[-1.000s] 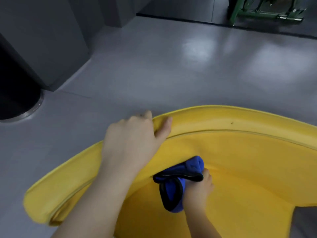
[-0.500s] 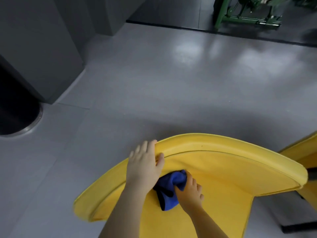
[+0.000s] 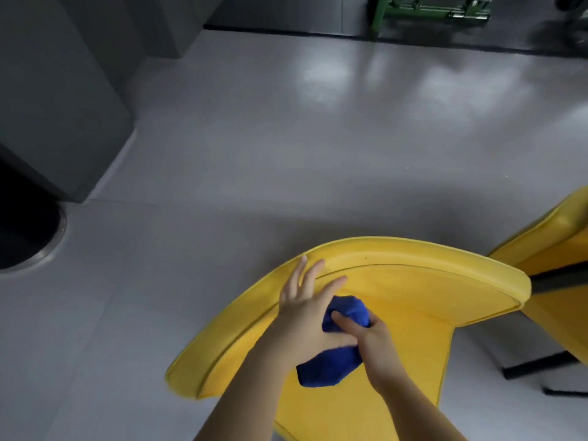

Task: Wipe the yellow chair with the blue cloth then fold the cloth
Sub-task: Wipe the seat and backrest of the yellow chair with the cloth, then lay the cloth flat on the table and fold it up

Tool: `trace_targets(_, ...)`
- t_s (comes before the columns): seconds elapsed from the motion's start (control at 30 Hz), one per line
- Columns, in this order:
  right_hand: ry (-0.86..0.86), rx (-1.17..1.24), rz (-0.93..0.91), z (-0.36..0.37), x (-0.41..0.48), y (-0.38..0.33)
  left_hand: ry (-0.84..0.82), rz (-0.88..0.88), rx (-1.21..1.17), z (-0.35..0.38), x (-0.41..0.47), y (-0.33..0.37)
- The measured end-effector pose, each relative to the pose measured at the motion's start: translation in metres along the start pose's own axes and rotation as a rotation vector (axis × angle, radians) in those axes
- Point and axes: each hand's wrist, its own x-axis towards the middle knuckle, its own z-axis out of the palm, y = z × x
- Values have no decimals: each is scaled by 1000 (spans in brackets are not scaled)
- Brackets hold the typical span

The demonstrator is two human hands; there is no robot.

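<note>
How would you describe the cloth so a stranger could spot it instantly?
Find the yellow chair in the lower middle, with its curved backrest. Against the backrest's inner face, two bare hands meet around a bunched blue cloth. It is the only deep blue thing among yellow upholstery and grey floor.

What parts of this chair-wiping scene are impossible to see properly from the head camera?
- Blue cloth: its middle is covered by the left hand and right hand.
- Yellow chair: seat and legs are cut off by the bottom edge.
- Second yellow chair: mostly cut off by the right edge.
- Green frame: cut off by the top edge, dark and blurred.
</note>
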Motion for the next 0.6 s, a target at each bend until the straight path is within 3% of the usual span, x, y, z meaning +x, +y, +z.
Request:
trace_targets(0.07, -53, 45, -45, -9, -25, -42, -194, -63, -212, -17, -4, 17)
trace_targets(0.27, -52, 44, -182, -26, -101, -154, -300, -105, -634, -105, -5, 104)
trace_targets(0.43, 69, 106, -307, -37, -156, -223, -205, -70, -862, -157, -17, 164)
trace_targets(0.6, 217, 164, -360, -54, -199, -251, -130, -78, -927, -177, -35, 210)
